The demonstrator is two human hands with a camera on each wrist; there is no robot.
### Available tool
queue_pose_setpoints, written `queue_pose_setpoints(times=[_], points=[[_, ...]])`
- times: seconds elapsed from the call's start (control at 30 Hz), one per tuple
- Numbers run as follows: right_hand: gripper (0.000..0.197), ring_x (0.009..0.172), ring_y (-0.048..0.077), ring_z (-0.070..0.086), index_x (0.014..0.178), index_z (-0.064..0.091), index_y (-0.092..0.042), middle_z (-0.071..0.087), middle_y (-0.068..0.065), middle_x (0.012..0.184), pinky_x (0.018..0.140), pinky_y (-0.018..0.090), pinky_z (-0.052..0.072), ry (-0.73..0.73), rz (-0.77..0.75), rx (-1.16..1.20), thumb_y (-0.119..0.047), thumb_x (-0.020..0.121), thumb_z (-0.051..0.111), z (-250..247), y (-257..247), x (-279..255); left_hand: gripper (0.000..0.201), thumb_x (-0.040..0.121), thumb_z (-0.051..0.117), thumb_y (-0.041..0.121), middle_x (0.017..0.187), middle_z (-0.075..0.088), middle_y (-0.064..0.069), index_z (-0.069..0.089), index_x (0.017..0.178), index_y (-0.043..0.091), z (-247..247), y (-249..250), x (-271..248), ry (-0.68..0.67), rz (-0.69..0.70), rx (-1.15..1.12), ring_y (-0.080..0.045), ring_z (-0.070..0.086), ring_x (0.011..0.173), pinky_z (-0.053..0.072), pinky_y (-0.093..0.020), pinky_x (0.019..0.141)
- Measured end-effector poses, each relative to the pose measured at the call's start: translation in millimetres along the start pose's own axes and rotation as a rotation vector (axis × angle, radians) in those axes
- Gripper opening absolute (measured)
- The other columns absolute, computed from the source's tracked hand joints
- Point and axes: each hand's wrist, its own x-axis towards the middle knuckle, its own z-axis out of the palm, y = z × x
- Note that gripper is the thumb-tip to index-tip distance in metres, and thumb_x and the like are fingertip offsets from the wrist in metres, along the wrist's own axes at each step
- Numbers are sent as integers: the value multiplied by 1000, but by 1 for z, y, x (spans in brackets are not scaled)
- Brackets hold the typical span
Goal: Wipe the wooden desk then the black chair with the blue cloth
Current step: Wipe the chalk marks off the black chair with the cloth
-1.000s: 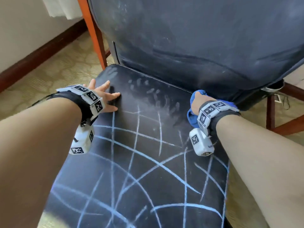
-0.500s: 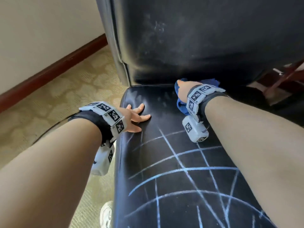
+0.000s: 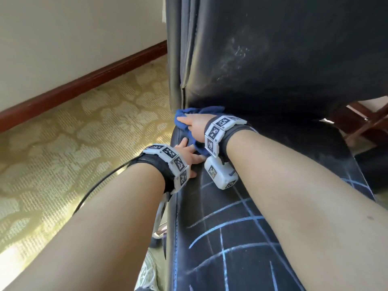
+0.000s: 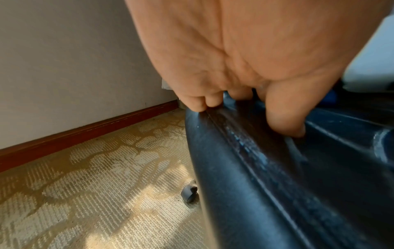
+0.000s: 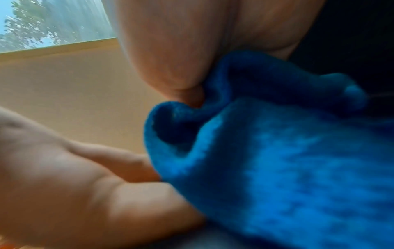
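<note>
Presently the right hand [image 3: 194, 124] lies on top of the blue cloth [image 3: 189, 131], bearing it down at the rear left corner of the black chair [image 3: 262, 238] seat, where seat meets backrest. The cloth is bunched under the palm and spills out ahead of the fingers and below the heel of the hand. From the right wrist view the thumb appears tucked into a fold of the cloth [image 5: 277, 160]; that picture is blurred, so the exact grip is uncertain, though the hand plainly holds the cloth against the leather.

The left hand [image 3: 188, 153] rests on the seat's left edge, just beside and slightly nearer the person than the right hand. Its fingers [image 4: 283, 116] are fairly straight and spread, tips pressed on the seam along the edge; it holds nothing. The cloth's lower fold lies close against these fingers.

Blue chalk lines [image 3: 226, 223] cross the nearer part of the seat. The backrest shows pale smudges [image 3: 233, 57]. Patterned carpet [image 3: 73, 143] and a dark red skirting board [image 3: 84, 80] lie to the left.
</note>
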Motion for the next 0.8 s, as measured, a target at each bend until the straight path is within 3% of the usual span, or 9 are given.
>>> queue_pose_setpoints(times=[0.1,0.17,0.23,0.33,0.47,0.6,0.73,0.8], points=[[54,137,31,29,148,24,-17,28,14,150,110,37,25,-44,8,-9,-9,97,38,0,36,-9,69,99,44,30,155,-22,1,-3,148,37,-3,-2,3,-41,13,34,-39,-15,141,9,-50,114],[57,141,33,15,149,13,-13,14,19,154,114,38,17,-129,20,-49,-10,97,36,3,54,-21,71,99,44,30,154,-26,1,-6,147,40,-3,-5,8,-44,6,45,-38,-16,142,9,-49,115],[58,144,32,1,150,4,-19,0,14,157,115,42,8,-133,22,-75,-15,100,31,9,65,-37,71,99,44,30,154,-26,2,-7,147,40,-3,-5,12,-25,-2,48,-37,-16,142,10,-48,115],[55,144,28,-7,150,1,-29,-3,6,158,115,45,5,-103,26,-120,-24,102,27,23,73,-61,71,99,44,29,154,-26,3,-8,147,40,-6,-4,15,12,-10,67,-37,-14,142,10,-47,115],[55,144,25,-8,150,1,-31,-4,2,158,115,46,7,-133,48,-91,-29,102,29,35,90,-88,70,99,44,29,155,-23,4,-6,147,41,-10,1,13,19,-57,90,-36,-11,143,14,-47,114],[56,144,24,-4,149,2,-32,-2,0,158,113,50,15,-79,245,-21,-30,100,30,44,126,-124,67,97,45,33,157,-16,-2,3,148,40,-20,16,13,10,-144,184,-38,-3,143,17,-50,114],[55,144,24,-4,149,4,-31,-3,-2,158,113,53,15,-18,546,101,-27,100,29,54,182,-176,54,94,49,41,159,2,1,32,145,33,-32,50,22,137,-203,26,-32,-4,145,11,-45,116],[55,144,25,-3,149,3,-31,-3,-3,157,112,53,15,-21,646,121,-31,100,28,58,208,-204,55,96,47,41,159,1,1,28,147,32,-40,89,28,175,-143,37,-30,-6,145,7,-42,116]])
